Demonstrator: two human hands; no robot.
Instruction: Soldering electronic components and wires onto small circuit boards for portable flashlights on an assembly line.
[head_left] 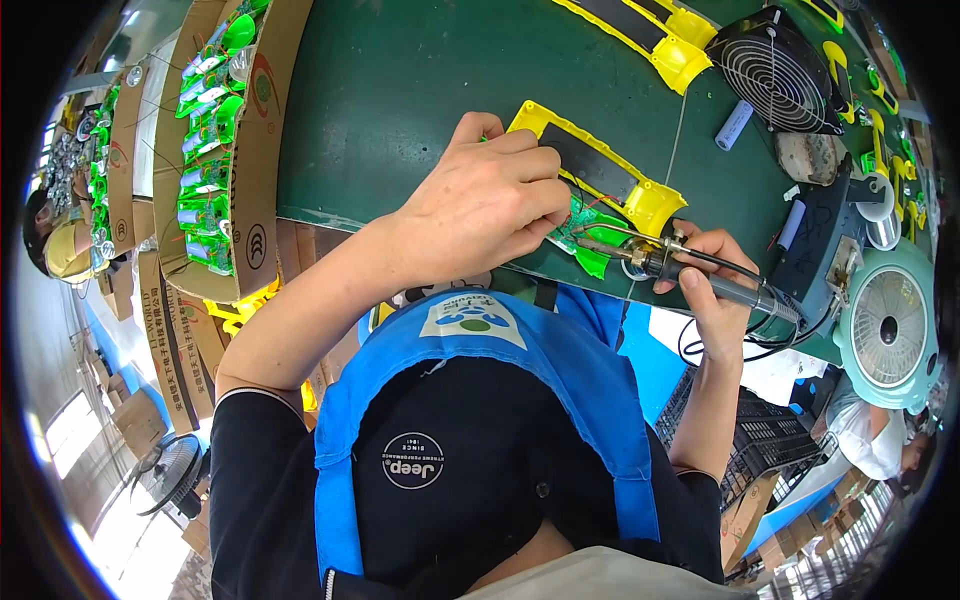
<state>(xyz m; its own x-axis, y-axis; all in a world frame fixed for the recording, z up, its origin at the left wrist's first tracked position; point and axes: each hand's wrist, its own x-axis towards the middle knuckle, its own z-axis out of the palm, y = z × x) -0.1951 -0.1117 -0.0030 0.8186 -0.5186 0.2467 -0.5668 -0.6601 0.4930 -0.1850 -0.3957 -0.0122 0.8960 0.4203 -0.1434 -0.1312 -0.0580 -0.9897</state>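
Note:
My left hand is closed, its fingers curled over the near end of a green circuit-board assembly at the table's front edge. Thin wires come out by the fingertips, which partly hide the piece. In my right hand is a soldering iron with a thin metal feed tube alongside it. Its tip points left and reaches the green assembly; whether it touches a joint I cannot tell. Just beyond both hands lies a yellow frame-shaped casing with a dark panel.
A cardboard box of green assemblies stands left. Farther back lie another yellow casing, a black fan and a blue cell. At right are a dark iron stand and a teal fan. Other people sit at both sides.

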